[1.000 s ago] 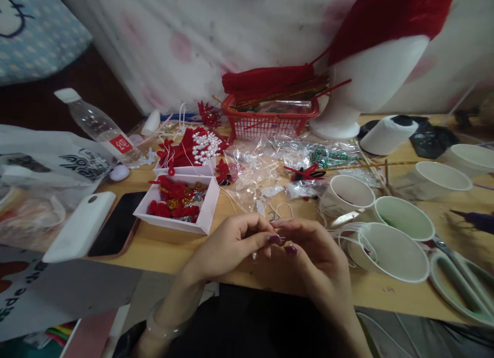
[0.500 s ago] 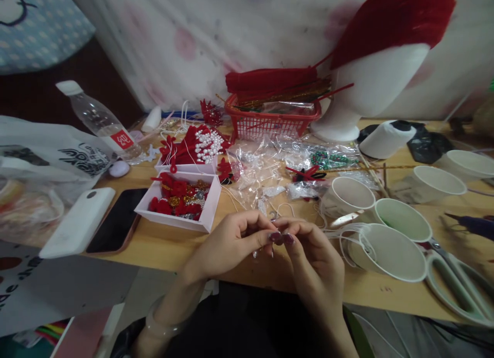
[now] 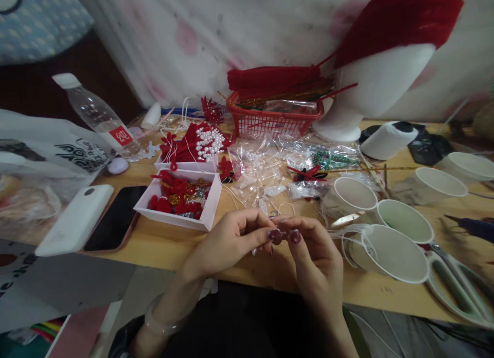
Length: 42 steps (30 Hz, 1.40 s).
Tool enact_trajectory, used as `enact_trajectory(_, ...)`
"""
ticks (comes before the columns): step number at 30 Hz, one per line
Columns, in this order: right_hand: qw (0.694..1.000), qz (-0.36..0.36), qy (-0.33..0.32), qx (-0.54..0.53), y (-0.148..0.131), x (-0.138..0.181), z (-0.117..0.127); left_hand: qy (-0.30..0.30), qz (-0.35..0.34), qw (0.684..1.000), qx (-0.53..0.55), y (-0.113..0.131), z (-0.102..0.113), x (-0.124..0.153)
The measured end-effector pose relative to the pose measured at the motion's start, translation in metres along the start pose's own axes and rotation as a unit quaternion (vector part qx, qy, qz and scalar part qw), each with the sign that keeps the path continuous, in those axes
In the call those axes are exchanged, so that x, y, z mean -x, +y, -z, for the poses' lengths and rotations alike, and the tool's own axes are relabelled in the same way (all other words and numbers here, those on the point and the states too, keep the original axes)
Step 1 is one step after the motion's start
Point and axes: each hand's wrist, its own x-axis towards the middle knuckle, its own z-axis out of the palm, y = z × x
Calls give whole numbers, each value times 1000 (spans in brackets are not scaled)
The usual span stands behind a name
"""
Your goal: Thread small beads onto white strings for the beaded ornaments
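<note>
My left hand (image 3: 231,242) and my right hand (image 3: 314,252) meet fingertip to fingertip over the front edge of the wooden table (image 3: 162,245). Both pinch a tiny pale piece between thumb and forefinger; it is too small to name. A thin white thread runs from the hands toward the paper cup (image 3: 389,252) at the right. A white box of red and gold trinkets (image 3: 179,198) lies just left of my left hand, with a second box of red pieces and white pearls (image 3: 195,147) behind it.
Several paper cups (image 3: 403,219) and pale green scissors (image 3: 455,286) lie at the right. A red basket (image 3: 276,119), clear plastic bags (image 3: 262,167) and a white foam head (image 3: 376,88) stand behind. At the left are a phone (image 3: 116,219), a power bank (image 3: 77,219) and a water bottle (image 3: 96,116).
My right thumb has shifted slightly against the left fingertips while both hands stay pinched together at the same spot. The view has drifted a little.
</note>
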Motion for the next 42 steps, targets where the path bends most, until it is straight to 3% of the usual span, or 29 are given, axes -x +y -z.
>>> enact_trajectory(9, 993, 67, 26, 93, -4, -5, -1, 17, -17, 998, -55, 2, 3, 3)
enact_trajectory(17, 973, 143, 174, 50, -28, -17, 9, 142, -64, 983, -98, 5, 11, 16)
enact_trajectory(22, 978, 84, 133, 134, -21, -13, 18, 160, -40, 974, -153, 4, 14, 30)
enact_trajectory(26, 982, 31, 167, 79, -17, -8, 23, 172, 0, 967, -189, -6, 20, 52)
enact_trajectory(30, 982, 36, 182, 32, -26, -9, 19, 231, 17, 955, -186, -21, 29, 68)
enact_trajectory(33, 984, 44, 152, 77, -33, -12, 17, 250, 20, 945, -210, -28, 36, 72)
enact_trajectory(37, 980, 56, 51, 184, -34, -15, 17, 213, 38, 924, -316, -29, 41, 80)
enact_trajectory(40, 955, 138, 6, 261, -32, -17, 13, 250, 32, 887, -386, -21, 40, 94)
enact_trajectory(42, 931, 196, -26, 307, -32, -17, 7, 293, 4, 878, -378, -13, 35, 101)
